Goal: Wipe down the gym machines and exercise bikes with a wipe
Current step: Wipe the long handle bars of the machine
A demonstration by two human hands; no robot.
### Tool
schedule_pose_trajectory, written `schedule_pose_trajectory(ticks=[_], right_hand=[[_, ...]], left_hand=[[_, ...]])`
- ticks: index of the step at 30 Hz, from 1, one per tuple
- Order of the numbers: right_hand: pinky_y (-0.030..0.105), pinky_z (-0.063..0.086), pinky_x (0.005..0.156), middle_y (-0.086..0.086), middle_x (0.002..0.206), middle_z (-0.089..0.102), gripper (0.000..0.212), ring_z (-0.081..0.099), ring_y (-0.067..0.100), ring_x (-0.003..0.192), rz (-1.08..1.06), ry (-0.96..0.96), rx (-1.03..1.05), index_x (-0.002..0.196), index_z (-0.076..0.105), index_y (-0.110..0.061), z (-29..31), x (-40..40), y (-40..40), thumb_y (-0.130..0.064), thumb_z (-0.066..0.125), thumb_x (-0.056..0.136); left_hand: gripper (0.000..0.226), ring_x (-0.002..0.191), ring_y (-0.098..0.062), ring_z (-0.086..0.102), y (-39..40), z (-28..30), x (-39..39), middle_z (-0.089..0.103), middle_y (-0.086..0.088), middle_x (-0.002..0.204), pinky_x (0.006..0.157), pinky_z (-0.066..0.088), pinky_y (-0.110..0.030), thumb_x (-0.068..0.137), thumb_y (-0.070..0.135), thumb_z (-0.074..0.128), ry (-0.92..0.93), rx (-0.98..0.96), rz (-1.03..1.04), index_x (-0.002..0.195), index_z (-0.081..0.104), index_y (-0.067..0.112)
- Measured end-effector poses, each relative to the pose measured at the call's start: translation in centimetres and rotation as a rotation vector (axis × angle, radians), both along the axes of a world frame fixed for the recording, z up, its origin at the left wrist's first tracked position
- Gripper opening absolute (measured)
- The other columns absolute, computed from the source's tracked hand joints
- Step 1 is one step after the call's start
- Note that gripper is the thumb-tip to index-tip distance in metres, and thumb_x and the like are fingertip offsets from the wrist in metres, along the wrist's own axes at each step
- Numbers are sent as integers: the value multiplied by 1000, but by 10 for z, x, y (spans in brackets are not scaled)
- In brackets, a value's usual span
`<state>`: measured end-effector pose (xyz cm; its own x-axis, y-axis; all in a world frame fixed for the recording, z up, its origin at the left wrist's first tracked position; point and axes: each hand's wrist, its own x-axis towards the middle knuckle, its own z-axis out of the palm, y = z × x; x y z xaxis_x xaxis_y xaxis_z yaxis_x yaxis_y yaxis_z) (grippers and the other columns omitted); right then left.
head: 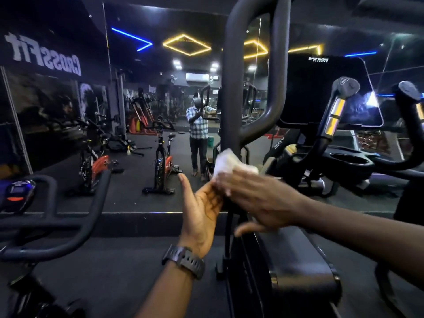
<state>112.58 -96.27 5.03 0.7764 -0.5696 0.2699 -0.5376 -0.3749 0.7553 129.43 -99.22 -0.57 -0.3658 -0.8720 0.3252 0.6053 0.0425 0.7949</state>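
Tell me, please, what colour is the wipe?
White wipe, seen in the head view.

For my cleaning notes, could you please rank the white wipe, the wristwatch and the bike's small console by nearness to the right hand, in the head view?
From the right hand:
1. White wipe, under its fingers.
2. Wristwatch, lower left.
3. Bike's small console, far left.
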Motion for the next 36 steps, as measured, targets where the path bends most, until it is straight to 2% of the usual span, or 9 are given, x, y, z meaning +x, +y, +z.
schedule_pose_trajectory(ticks=[2, 6, 11, 14, 19, 23, 27, 30, 36], right_hand=[[43, 9, 123, 16, 157, 30, 90, 20, 26, 149, 43, 226, 28, 147, 38, -1, 7, -13, 0, -72, 35, 93], [46, 13, 122, 18, 156, 30, 93, 21, 28, 148, -51, -54, -106, 148, 36, -2, 62, -4, -5, -74, 37, 90], [43, 10, 123, 18, 156, 32, 102, 23, 29, 147, -42, 236, 17, 146, 39, -1, 70, 2, -8, -82, 31, 86], [43, 8, 123, 17, 155, 32, 103, 23, 28, 147, -80, 19, -37, 148, 36, -3, 94, 10, -6, -84, 28, 84], [40, 16, 122, 15, 148, 46, 94, 36, 26, 141, 3, 326, 180, 141, 48, -5, 53, 15, 4, -80, 37, 85], [42, 15, 123, 13, 155, 35, 92, 24, 24, 148, -32, -58, 95, 148, 38, -8, 79, 10, -1, -77, 37, 88], [39, 14, 123, 12, 147, 47, 89, 35, 24, 142, -12, 238, 223, 140, 51, -7, 48, 13, 7, -78, 39, 87], [37, 10, 124, 11, 155, 37, 91, 24, 23, 147, -53, -86, 67, 147, 40, -9, 76, 6, 5, -78, 40, 87], [40, 18, 122, 13, 151, 42, 89, 33, 25, 143, -2, 122, 149, 146, 43, -8, 73, 7, 3, -76, 41, 87]], left_hand=[[103, 109, -24, 65, -4, -1, 0, 71, -17, 117, 106, 44, -39, 84, 81, 9, 30, 27, -9, 127, 63, 4], [103, 118, -27, 62, -8, 0, -3, 68, -15, 124, 111, 41, -42, 81, 84, 15, 90, 118, 1, 133, 57, 5], [104, 123, -29, 60, -7, 6, -1, 62, -17, 132, 113, 39, -45, 78, 87, 20, 120, 158, 7, 141, 49, 9], [104, 120, -29, 62, -6, 10, 3, 65, -15, 129, 111, 41, -45, 77, 88, 20, 116, 154, -5, 142, 49, 11], [105, 115, -26, 66, -2, 12, 12, 68, -14, 124, 107, 44, -41, 78, 87, 17, 65, 113, -22, 138, 54, 10], [106, 118, -30, 63, 0, 16, 15, 67, -15, 126, 112, 40, -46, 73, 88, 20, 52, 146, -28, 138, 52, 10], [109, 121, -30, 61, 0, 23, 16, 69, -16, 121, 110, 42, -43, 77, 87, 13, 28, 88, -48, 128, 63, 5], [110, 122, -26, 60, -5, 25, 15, 67, -14, 125, 111, 41, -41, 79, 87, 13, 49, 112, -40, 134, 57, 3], [110, 120, -28, 62, -11, 36, 17, 68, -16, 123, 110, 42, -39, 81, 87, 10, 50, 69, -56, 134, 56, 3]])
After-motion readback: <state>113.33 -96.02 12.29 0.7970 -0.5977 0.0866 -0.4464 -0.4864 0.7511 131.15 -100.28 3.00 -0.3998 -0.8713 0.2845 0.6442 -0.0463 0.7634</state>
